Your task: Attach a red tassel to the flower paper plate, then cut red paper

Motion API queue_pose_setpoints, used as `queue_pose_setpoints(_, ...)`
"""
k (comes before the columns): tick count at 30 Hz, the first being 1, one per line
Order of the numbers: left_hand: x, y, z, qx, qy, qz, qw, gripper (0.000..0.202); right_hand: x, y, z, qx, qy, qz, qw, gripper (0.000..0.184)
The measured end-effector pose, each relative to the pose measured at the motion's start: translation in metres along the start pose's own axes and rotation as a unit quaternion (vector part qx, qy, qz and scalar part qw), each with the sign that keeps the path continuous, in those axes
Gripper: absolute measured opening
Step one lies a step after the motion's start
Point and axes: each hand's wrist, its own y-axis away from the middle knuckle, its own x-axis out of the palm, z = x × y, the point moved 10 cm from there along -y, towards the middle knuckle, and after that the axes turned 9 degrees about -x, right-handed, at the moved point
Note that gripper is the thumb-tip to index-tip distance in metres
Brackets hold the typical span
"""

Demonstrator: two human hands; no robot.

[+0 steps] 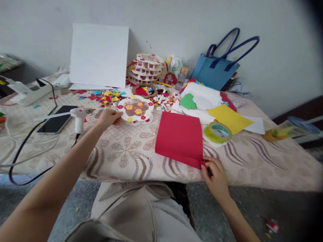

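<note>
My left hand (109,120) is closed on the left edge of a flower-shaped paper lantern piece (136,109), white-rimmed with red and yellow dots and small flowers on its clear middle. It lies on or just over the patterned tablecloth (123,151). On the right, my right hand (214,173) pinches the near right corner of a red foam or paper sheet (179,134). The sheet's front strip is bent along the table's near edge. A yellowish tape roll (218,131) rests right of the sheet.
A glue gun (79,119) and phone (55,120) lie at left among cables. Behind are paper scraps (111,97), stacked flower-shaped lanterns (148,67), a white board (99,55) and a blue bag (214,72). Yellow paper (230,117) and a plastic cup (280,131) are at right.
</note>
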Motion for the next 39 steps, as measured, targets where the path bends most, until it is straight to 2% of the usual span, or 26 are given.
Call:
queue_pose_setpoints(2,-0.010,0.013,-0.009,0.030,-0.071,-0.049,0.996,0.024,0.000,0.000,0.000,0.006,-0.005,0.007,1.000,0.011)
queue_pose_setpoints(4,-0.020,0.039,-0.025,0.085,-0.125,-0.129,0.980,0.013,-0.001,-0.001,0.000,0.012,-0.009,0.007,1.000,0.011)
queue_pose_setpoints(6,0.001,0.078,-0.048,0.211,-0.205,-0.119,0.949,0.022,-0.002,-0.002,0.001,0.014,-0.014,0.003,1.000,0.011)
queue_pose_setpoints(7,0.021,0.097,-0.051,0.246,-0.200,-0.054,0.947,0.026,-0.003,-0.002,0.001,0.014,-0.016,0.000,1.000,0.010)
queue_pose_setpoints(8,0.047,0.118,-0.052,0.283,-0.179,0.047,0.941,0.028,-0.004,-0.002,0.001,0.013,-0.019,-0.003,1.000,0.009)
queue_pose_setpoints(9,0.077,0.145,-0.051,0.321,-0.173,0.172,0.915,0.035,-0.005,-0.002,0.001,0.010,-0.023,-0.003,1.000,0.007)
queue_pose_setpoints(10,0.101,0.170,-0.046,0.346,-0.181,0.267,0.881,0.046,-0.005,-0.002,0.002,0.007,-0.029,0.000,1.000,0.003)
queue_pose_setpoints(11,0.115,0.189,-0.042,0.365,-0.186,0.315,0.856,0.051,-0.005,-0.002,0.003,0.002,-0.035,0.006,0.999,0.004)
queue_pose_setpoints(13,0.131,0.211,-0.034,0.390,-0.190,0.353,0.829,0.032,-0.003,-0.001,0.006,-0.012,-0.054,0.021,0.998,0.013)
queue_pose_setpoints(15,0.133,0.213,-0.030,0.403,-0.180,0.333,0.833,0.008,-0.003,0.000,0.009,-0.028,-0.068,0.025,0.997,0.016)
queue_pose_setpoints(17,0.127,0.206,-0.030,0.422,-0.172,0.283,0.844,0.013,-0.005,-0.002,0.011,-0.038,-0.066,0.011,0.997,0.020)
queue_pose_setpoints(19,0.122,0.200,-0.029,0.449,-0.195,0.241,0.838,0.014,-0.004,-0.007,0.011,-0.043,-0.055,0.003,0.998,0.025)
queue_pose_setpoints(22,0.124,0.196,-0.020,0.472,-0.258,0.241,0.807,0.015,0.005,-0.016,0.012,-0.052,-0.052,0.041,0.996,0.025)
queue_pose_setpoints(24,0.126,0.194,-0.012,0.466,-0.268,0.259,0.802,0.014,0.009,-0.019,0.013,-0.054,-0.058,0.071,0.994,0.019)
queue_pose_setpoints(27,0.121,0.190,-0.007,0.440,-0.228,0.271,0.825,0.013,0.007,-0.018,0.015,-0.045,-0.065,0.081,0.994,0.019)
queue_pose_setpoints(32,0.119,0.182,-0.006,0.371,-0.170,0.288,0.866,0.012,0.007,-0.017,0.014,-0.002,-0.085,0.073,0.994,0.008)
queue_pose_setpoints(36,0.117,0.166,-0.005,0.294,-0.168,0.229,0.913,0.015,0.012,-0.025,0.004,0.049,-0.076,0.070,0.993,0.009)
queue_pose_setpoints(39,0.116,0.160,-0.005,0.277,-0.183,0.175,0.927,0.018,0.015,-0.031,0.000,0.065,-0.057,0.073,0.994,0.014)
